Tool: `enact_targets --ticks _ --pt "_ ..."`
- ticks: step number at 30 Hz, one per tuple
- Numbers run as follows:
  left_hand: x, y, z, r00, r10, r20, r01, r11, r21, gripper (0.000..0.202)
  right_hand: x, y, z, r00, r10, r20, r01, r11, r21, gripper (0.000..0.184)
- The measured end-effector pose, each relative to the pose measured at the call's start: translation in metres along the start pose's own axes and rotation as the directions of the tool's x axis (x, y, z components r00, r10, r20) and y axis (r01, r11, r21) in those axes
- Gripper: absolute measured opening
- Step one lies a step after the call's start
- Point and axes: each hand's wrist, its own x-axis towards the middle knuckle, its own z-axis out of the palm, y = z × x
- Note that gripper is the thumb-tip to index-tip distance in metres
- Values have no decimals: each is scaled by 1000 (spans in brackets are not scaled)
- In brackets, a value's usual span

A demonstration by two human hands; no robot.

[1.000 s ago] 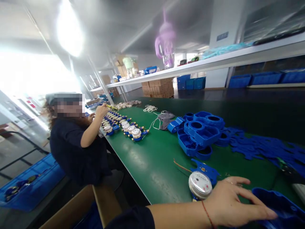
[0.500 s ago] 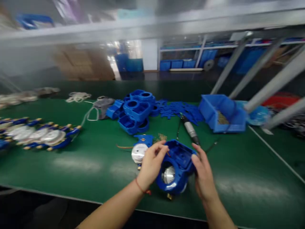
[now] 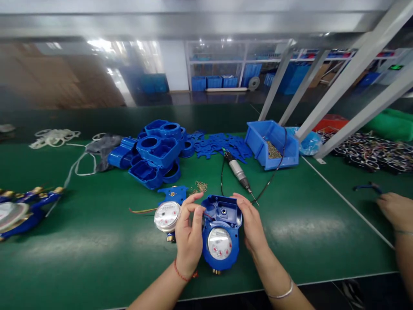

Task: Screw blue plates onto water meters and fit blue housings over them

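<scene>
My left hand and my right hand grip a blue water meter housing from either side, just above the green table. Its round white dial faces up and a brass stub shows at its lower end. The left thumb and forefinger pinch at the housing's upper left corner, by thin red wires. Just to the left lies a second water meter with a white dial and a blue flat plate behind it.
Stacked blue housings and flat blue plates lie behind. An electric screwdriver, loose brass screws and a blue bin sit nearby. Finished meters lie at left. Another person's hand rests at right.
The view swung right and down from a co-worker to my own place. Both hands took up the blue housing and turned it so that the dial faces up.
</scene>
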Motion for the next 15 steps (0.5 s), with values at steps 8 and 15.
enact_targets --ticks 8,15 --pt "-18 -23 9 928 -273 252 324 927 -189 30 -21 1 9 971 239 23 -239 959 149 57" --pt "-18 -21 12 834 -495 243 546 804 -236 33 -26 -3 13 947 319 -41 -307 934 180 59"
